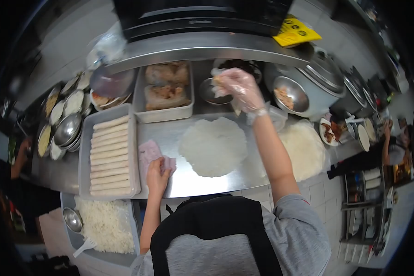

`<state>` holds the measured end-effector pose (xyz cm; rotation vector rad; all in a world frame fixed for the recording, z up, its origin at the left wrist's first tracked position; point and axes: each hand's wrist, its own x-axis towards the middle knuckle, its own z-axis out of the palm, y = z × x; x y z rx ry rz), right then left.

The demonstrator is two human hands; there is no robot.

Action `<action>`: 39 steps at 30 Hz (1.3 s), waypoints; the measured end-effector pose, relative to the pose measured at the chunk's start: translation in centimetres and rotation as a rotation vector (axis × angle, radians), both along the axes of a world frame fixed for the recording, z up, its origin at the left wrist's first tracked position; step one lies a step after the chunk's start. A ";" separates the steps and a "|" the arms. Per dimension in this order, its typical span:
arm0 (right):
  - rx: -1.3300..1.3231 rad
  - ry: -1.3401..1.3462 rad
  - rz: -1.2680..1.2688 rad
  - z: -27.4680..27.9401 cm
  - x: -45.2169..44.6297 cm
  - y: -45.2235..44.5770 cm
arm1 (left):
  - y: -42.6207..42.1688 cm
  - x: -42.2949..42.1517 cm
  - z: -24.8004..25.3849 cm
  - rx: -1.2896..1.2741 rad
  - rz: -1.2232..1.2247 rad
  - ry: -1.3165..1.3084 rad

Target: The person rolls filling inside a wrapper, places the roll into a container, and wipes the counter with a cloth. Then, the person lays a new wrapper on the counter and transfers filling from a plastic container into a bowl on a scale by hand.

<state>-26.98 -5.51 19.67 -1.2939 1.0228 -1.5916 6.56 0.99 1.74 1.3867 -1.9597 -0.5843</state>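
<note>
My right hand (240,87), in a clear plastic glove, is raised over a small metal bowl (211,94) at the back of the counter. Its fingertips pinch a small pale-tan bit of food (218,80), too small to name exactly. My left hand (157,174) is bare, with its fingers curled on a folded pink cloth (148,151). Between the hands, a thin round white wrapper sheet (213,147) lies flat on the steel counter. A stack of similar sheets (303,149) is at the right.
White rolls fill a plastic tub (83,152) at left; behind is a tub of bagged food (188,112). Below left, a bin (135,232) holds white shreds. Another metal bowl (299,96) contains orange-pink filling. A steel shelf (207,54) overhangs the back. Other people stand at both sides.
</note>
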 end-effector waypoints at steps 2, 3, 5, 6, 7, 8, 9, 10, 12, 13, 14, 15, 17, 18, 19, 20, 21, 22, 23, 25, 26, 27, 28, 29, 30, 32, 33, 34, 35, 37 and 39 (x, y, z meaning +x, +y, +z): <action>-0.148 0.195 -0.232 3.0 -4.5 4.5 | -0.6 -1.8 1.6 -0.015 -0.045 0.013; -0.204 0.287 -0.346 3.9 -6.9 6.3 | -0.9 -3.0 2.6 -0.021 -0.064 0.026; -0.302 0.497 -0.660 4.1 -12.0 8.1 | -1.4 -6.9 5.7 -0.048 -0.169 0.118; -0.228 0.567 -0.664 4.0 -13.8 8.9 | -1.6 -9.2 7.3 -0.051 -0.226 0.172; -0.230 0.573 -0.669 3.4 -15.3 9.3 | -1.8 -11.6 8.5 -0.043 -0.300 0.225; -0.169 0.721 -0.630 2.5 -16.7 9.4 | -2.0 -14.1 9.7 -0.034 -0.372 0.278; -0.106 0.868 -0.587 2.0 -17.7 9.8 | -2.0 -16.4 11.0 -0.038 -0.435 0.323; 0.044 0.883 -0.565 3.1 -17.9 10.9 | -2.0 -18.5 11.9 -0.038 -0.498 0.367; 0.003 0.697 -0.521 3.6 -19.6 11.7 | -2.7 -22.6 12.7 -0.028 -0.580 0.476; -0.036 0.507 -0.475 3.7 -20.3 12.2 | -3.3 -24.3 12.7 -0.023 -0.598 0.489; -0.029 0.469 -0.466 4.4 -20.1 13.0 | -4.0 -25.9 12.8 -0.018 -0.617 0.500; -0.025 0.461 -0.470 5.0 -19.8 13.7 | -4.6 -27.2 13.2 -0.013 -0.620 0.491; -0.030 0.477 -0.465 5.6 -19.7 15.0 | -5.5 -29.7 14.1 0.294 -0.584 0.529; -0.030 0.422 -0.437 5.2 -20.1 15.1 | -5.6 -31.0 14.4 0.345 -0.551 0.564; -0.027 0.419 -0.439 4.9 -20.6 15.3 | -5.9 -32.2 14.8 0.396 -0.516 0.600; -0.018 0.435 -0.431 4.9 -20.7 15.5 | -6.6 -33.1 14.7 0.456 -0.538 0.607; -0.009 0.450 -0.421 4.8 -20.8 15.7 | -7.0 -34.1 14.9 0.459 -0.534 0.604; -0.018 0.485 -0.411 4.7 -21.1 15.8 | -7.2 -35.1 15.0 0.541 -0.502 0.633; -0.018 0.482 -0.408 4.5 -21.3 15.6 | -7.3 -35.9 15.3 0.621 -0.469 0.662; -0.034 0.528 -0.443 4.0 -21.5 15.0 | -7.4 -37.0 15.6 0.654 -0.457 0.679; -0.036 0.526 -0.439 3.7 -21.7 14.5 | -7.4 -37.4 15.7 0.679 -0.452 0.639; -0.021 0.651 -0.458 3.3 -21.8 13.9 | -7.3 -37.7 15.8 0.702 -0.447 0.601; -0.007 0.777 -0.478 2.9 -21.8 13.3 | -7.2 -37.9 15.7 0.698 -0.442 0.602; -0.011 0.777 -0.473 2.2 -21.7 12.5 | -7.2 -38.0 15.4 0.720 -0.470 0.643; -0.044 0.863 -0.484 1.5 -21.5 11.6 | -7.0 -38.1 15.5 0.739 -0.501 0.683; -0.086 0.950 -0.497 0.2 -20.6 9.8 | -6.1 -38.1 15.7 0.696 -0.524 0.659; -0.113 1.027 -0.548 -0.5 -19.8 8.7 | -5.4 -38.0 15.7 0.662 -0.547 0.631; -0.138 1.104 -0.597 -1.2 -19.2 7.9 | -4.7 -38.1 15.7 0.638 -0.552 0.655; -0.302 1.239 -0.552 -1.6 -18.3 7.4 | -4.3 -37.8 15.8 0.607 -0.562 0.661; -0.227 1.396 -0.359 -2.4 -17.6 7.9 | -3.9 -37.0 16.2 0.509 -0.547 0.685; -0.350 1.481 -0.435 -2.5 -17.4 8.6 | -4.3 -36.0 16.3 0.481 -0.519 0.676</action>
